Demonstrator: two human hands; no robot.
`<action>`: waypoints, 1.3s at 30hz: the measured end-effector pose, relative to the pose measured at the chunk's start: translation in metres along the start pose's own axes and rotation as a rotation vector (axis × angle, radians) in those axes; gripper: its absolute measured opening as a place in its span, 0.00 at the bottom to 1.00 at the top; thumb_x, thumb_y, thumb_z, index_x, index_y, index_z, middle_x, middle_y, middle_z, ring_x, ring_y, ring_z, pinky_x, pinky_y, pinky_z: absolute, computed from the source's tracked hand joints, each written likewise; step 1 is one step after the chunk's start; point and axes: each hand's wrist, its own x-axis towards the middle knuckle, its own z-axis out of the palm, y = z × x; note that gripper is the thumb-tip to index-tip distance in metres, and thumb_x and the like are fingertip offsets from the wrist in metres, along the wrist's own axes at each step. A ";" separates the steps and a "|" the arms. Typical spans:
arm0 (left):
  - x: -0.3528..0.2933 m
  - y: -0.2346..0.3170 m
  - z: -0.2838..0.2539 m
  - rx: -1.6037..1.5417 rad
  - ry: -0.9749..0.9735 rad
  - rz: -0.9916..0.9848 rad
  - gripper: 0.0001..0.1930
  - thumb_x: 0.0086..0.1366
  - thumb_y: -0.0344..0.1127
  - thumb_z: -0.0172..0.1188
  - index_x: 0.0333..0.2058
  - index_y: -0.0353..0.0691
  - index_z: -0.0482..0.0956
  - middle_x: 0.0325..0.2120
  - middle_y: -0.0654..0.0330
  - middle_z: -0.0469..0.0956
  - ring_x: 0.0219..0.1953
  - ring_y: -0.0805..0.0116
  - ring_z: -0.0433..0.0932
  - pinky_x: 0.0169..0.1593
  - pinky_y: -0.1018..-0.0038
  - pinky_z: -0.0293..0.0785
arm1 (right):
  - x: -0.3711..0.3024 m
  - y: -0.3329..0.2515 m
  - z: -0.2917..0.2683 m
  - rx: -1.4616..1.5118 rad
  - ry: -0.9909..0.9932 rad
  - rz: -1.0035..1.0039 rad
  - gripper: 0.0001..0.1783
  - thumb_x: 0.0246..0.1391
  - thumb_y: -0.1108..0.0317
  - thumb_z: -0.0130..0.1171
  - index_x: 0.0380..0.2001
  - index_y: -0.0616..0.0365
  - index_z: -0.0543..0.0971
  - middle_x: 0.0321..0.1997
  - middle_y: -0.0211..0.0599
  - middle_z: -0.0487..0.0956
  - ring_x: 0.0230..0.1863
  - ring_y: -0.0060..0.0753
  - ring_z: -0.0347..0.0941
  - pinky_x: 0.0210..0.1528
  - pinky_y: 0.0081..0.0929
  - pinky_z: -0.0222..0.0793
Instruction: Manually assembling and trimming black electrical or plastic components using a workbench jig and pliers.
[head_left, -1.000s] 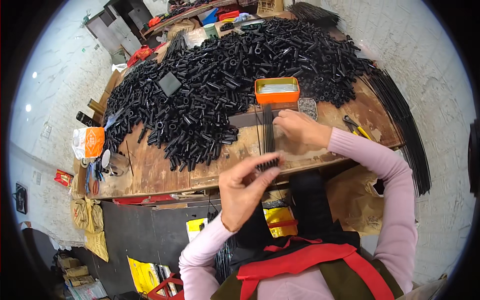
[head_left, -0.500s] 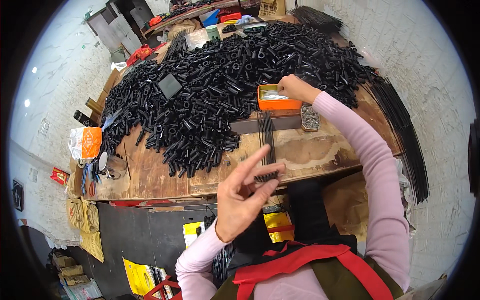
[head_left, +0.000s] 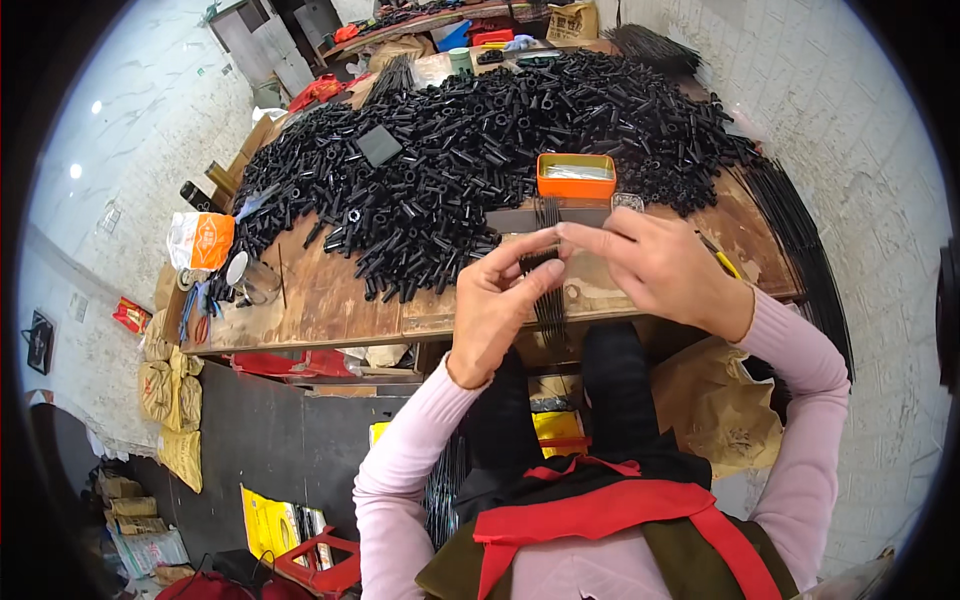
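My left hand [head_left: 492, 310] pinches a small black ribbed piece [head_left: 541, 262], like a short coil or a row of thin parts, between thumb and fingers. My right hand [head_left: 668, 265] meets it from the right, its index fingertip at the left fingertips. Whatever the right fingers pinch is too small to make out. Just beyond my hands stands an orange box [head_left: 577, 188] with thin pale strips inside. A bundle of thin black rods [head_left: 551, 315] lies under my hands over the table edge. Partly hidden behind my right hand is a small clear tray [head_left: 627, 202].
A large heap of black tubular parts [head_left: 400, 220] covers much of the table [head_left: 320, 300]. A glass mug [head_left: 255, 280] and an orange-white package [head_left: 200, 241] stand at the left. Long black rods [head_left: 800, 240] lie along the right edge, near a yellow-handled tool [head_left: 722, 258].
My right hand has left the orange box and come back to my left hand. The left hand still holds the black ribbed piece, and the view has shifted slightly.
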 end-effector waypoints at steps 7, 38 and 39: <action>0.001 -0.003 -0.003 -0.055 0.033 -0.031 0.10 0.66 0.25 0.60 0.46 0.33 0.81 0.36 0.62 0.82 0.37 0.81 0.79 0.45 0.81 0.81 | -0.014 -0.014 0.000 -0.179 -0.044 -0.015 0.34 0.48 0.76 0.57 0.61 0.45 0.73 0.28 0.35 0.67 0.29 0.38 0.71 0.30 0.34 0.68; 0.002 0.001 -0.011 -0.069 0.014 -0.055 0.10 0.67 0.25 0.58 0.46 0.29 0.79 0.42 0.51 0.82 0.45 0.66 0.82 0.50 0.71 0.83 | -0.004 -0.007 0.005 -0.444 0.026 -0.244 0.33 0.44 0.74 0.58 0.59 0.61 0.74 0.31 0.32 0.69 0.32 0.31 0.70 0.33 0.26 0.68; 0.002 0.001 -0.011 -0.070 0.012 -0.056 0.10 0.67 0.25 0.58 0.46 0.29 0.79 0.42 0.51 0.82 0.45 0.66 0.82 0.50 0.71 0.83 | -0.004 -0.006 0.005 -0.445 0.025 -0.242 0.33 0.44 0.74 0.58 0.59 0.61 0.74 0.31 0.32 0.69 0.32 0.31 0.70 0.33 0.26 0.68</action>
